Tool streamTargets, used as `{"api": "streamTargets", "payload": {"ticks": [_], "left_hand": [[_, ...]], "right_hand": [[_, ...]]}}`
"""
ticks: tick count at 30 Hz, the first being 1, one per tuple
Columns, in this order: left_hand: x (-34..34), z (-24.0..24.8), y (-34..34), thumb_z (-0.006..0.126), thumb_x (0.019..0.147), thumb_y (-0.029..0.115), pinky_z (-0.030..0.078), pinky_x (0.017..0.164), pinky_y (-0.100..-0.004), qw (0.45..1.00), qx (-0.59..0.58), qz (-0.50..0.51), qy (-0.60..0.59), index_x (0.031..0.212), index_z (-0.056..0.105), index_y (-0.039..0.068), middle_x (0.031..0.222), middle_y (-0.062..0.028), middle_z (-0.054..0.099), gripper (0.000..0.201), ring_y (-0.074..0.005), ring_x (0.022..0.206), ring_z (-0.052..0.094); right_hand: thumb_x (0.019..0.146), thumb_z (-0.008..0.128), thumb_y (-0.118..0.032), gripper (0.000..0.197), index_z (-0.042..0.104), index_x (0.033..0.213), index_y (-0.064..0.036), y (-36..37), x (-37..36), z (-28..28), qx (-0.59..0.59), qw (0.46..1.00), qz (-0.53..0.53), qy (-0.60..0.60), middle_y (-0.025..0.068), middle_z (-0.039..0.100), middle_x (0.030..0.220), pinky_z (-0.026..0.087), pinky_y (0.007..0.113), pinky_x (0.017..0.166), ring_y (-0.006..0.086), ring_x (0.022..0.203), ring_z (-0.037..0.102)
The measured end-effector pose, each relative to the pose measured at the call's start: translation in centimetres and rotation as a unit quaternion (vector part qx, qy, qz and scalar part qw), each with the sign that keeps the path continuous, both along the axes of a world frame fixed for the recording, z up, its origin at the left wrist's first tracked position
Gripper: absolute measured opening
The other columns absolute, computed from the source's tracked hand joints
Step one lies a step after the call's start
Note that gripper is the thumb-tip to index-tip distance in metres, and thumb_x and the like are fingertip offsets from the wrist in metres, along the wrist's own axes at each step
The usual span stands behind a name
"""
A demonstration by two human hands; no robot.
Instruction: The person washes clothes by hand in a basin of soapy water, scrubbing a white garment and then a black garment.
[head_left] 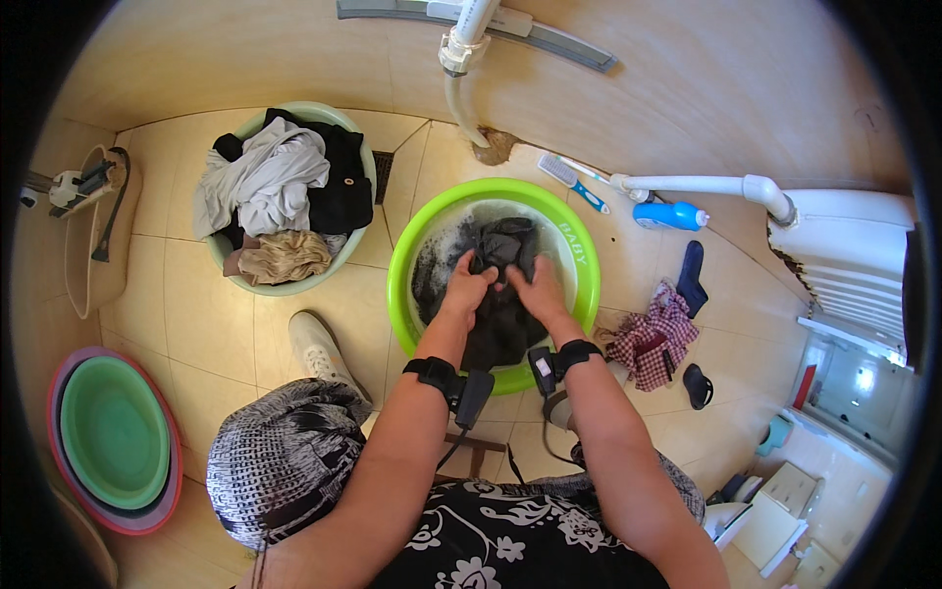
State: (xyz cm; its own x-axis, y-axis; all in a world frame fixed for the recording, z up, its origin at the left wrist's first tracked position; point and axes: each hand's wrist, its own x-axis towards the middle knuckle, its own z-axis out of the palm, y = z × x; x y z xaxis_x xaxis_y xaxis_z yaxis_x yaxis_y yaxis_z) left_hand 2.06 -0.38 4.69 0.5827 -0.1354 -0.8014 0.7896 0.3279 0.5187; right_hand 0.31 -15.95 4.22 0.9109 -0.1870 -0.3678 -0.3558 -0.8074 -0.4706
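Observation:
A lime-green basin (396,285) with soapy water stands on the floor in front of me. Dark cloth (498,334), black or deep grey, lies wet in it, with suds (444,231) along the far left side. Over the middle of the basin, my left hand (469,290) is closed on a bunched part of this cloth. Close beside it, my right hand (538,293) grips the same bunch from the right. The fingertips of both hands are partly hidden in the folds. Each wrist wears a black strap with a small device.
A pale green tub (365,240) heaped with clothes stands at the far left. Nested basins (116,432) sit at the near left. Right of my basin lie a brush (572,184), a blue bottle (670,215), a checked cloth (653,339) and dark socks (692,280). A white pipe (702,184) runs along the wall.

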Motion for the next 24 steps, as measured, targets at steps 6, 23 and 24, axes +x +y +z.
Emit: {"api": "streamTargets", "payload": {"ticks": [6, 23, 24], "left_hand": [[0.9, 0.4, 0.2, 0.052, 0.091, 0.013, 0.052, 0.064, -0.0399, 0.974, -0.133, 0.168, 0.073, 0.137, 0.032, 0.012, 0.113, -0.0128, 0.053, 0.05, -0.0224, 0.079, 0.06], [0.3, 0.5, -1.8, 0.064, 0.082, 0.032, 0.048, 0.062, -0.0336, 0.982, -0.03, 0.168, 0.084, 0.099, 0.058, -0.001, 0.087, -0.0089, 0.06, 0.038, -0.0213, 0.076, 0.059], [0.6, 2.6, -2.8, 0.063, 0.083, 0.03, 0.047, 0.064, -0.0332, 0.974, -0.021, 0.171, 0.145, 0.098, 0.059, -0.002, 0.084, -0.0071, 0.06, 0.036, -0.0202, 0.076, 0.06]], "right_hand": [[0.074, 0.068, -0.022, 0.053, 0.051, 0.12, -0.0024, -1.8, 0.9, -0.4, 0.107, 0.989, -0.099, 0.005, 0.0214, 0.054, 0.118, 0.04, 0.039, 0.092, 0.0363, 0.109, 0.05], [0.087, 0.055, -0.028, 0.024, 0.053, 0.085, -0.004, 5.7, 0.4, 7.2, 0.036, 0.994, 0.074, -0.077, 0.0213, 0.061, 0.076, 0.048, 0.045, 0.063, 0.0413, 0.073, 0.059], [0.09, 0.049, -0.035, 0.029, 0.051, 0.084, -0.0058, 4.2, 0.3, 6.1, 0.023, 0.993, 0.072, -0.09, 0.0217, 0.061, 0.072, 0.045, 0.052, 0.062, 0.0432, 0.071, 0.058]]}}
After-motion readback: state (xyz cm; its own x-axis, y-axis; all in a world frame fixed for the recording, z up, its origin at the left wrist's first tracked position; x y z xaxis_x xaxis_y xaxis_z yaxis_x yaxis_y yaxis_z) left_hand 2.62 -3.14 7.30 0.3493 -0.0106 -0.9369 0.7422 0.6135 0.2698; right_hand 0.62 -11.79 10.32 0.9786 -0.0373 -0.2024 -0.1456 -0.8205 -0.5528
